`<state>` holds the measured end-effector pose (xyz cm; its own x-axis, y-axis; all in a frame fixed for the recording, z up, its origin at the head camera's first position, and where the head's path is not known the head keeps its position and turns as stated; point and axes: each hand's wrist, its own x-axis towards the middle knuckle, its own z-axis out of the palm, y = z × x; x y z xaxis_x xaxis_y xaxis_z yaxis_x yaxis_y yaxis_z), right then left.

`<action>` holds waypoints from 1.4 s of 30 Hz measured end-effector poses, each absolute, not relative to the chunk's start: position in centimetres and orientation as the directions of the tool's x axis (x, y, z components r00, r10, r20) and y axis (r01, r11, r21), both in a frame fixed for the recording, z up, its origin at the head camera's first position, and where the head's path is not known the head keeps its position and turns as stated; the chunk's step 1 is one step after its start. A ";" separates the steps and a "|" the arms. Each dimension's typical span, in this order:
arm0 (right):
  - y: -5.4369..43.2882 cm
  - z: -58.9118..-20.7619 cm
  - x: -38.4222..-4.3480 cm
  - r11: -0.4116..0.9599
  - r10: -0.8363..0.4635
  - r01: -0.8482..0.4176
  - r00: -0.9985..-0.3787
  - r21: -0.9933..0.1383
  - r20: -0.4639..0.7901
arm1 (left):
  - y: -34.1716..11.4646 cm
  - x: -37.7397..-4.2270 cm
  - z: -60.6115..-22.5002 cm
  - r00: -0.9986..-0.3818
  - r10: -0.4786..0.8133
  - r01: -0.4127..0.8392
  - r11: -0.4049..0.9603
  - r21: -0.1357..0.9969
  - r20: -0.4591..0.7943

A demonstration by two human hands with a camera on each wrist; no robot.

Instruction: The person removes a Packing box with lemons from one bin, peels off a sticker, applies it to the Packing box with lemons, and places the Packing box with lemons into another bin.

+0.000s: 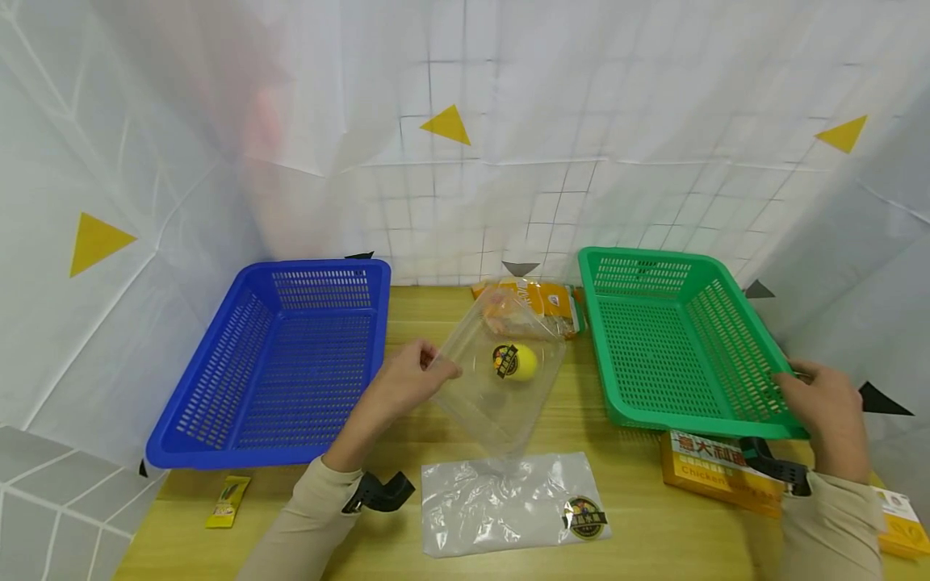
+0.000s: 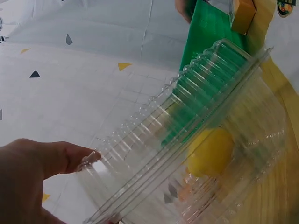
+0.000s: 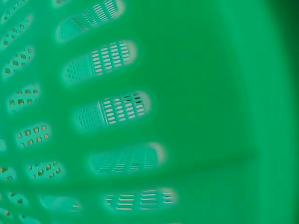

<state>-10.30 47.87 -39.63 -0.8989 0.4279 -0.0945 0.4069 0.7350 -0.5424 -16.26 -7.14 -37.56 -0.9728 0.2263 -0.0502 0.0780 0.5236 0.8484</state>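
Note:
My left hand [image 1: 400, 379] pinches the left edge of a clear plastic container [image 1: 465, 395], held tilted above the table between two baskets. A yellow lemon [image 2: 210, 151] shows through the clear plastic; whether it lies inside or behind cannot be told. A dark round sticker [image 1: 504, 361] on the container overlaps the lemon in the head view. At the right, my right hand [image 1: 828, 403] grips the rim of the green basket [image 1: 654, 347] near its front right corner. The basket's slotted wall fills the right wrist view, where the hand is hidden.
A blue basket [image 1: 305, 371] stands at the left, with a small yellow packet [image 1: 228, 502] before it. An orange bag [image 1: 548, 303] lies at the back, a flat clear bag [image 1: 501, 508] in front. A yellow box [image 1: 719, 476] and another box [image 1: 903, 524] sit right.

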 end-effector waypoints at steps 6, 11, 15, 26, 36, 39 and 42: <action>48.1 -39.9 -10.3 0.722 0.430 0.373 -0.902 -0.582 -0.044 | -7.1 -16.0 -37.5 -0.967 0.237 0.059 0.552 0.832 -0.088; 47.6 -41.2 -8.9 0.659 0.478 0.342 -0.878 -0.670 0.022 | -7.1 -16.0 -37.6 -0.957 0.256 0.013 0.506 0.862 -0.135; 47.1 -42.6 -7.3 0.561 0.493 0.303 -0.870 -0.770 0.018 | -7.0 -16.0 -37.6 -0.945 0.271 -0.062 0.403 0.913 -0.184; 46.6 -43.8 -6.8 0.453 0.518 0.246 -0.855 -0.857 0.028 | -7.1 -16.5 -37.4 -0.928 0.325 -0.156 0.107 0.982 -0.183; 46.3 -43.8 -6.9 0.438 0.535 0.256 -0.845 -0.862 0.021 | -6.1 -16.7 -35.8 -0.918 0.376 -0.132 0.011 0.991 -0.126; 46.3 -43.8 -6.8 0.434 0.539 0.260 -0.842 -0.863 0.017 | -5.8 -16.9 -35.3 -0.915 0.385 -0.129 0.004 0.992 -0.121; 46.2 -43.8 -6.9 0.429 0.548 0.267 -0.836 -0.863 0.014 | -5.2 -16.9 -34.8 -0.915 0.386 -0.128 -0.004 0.992 -0.116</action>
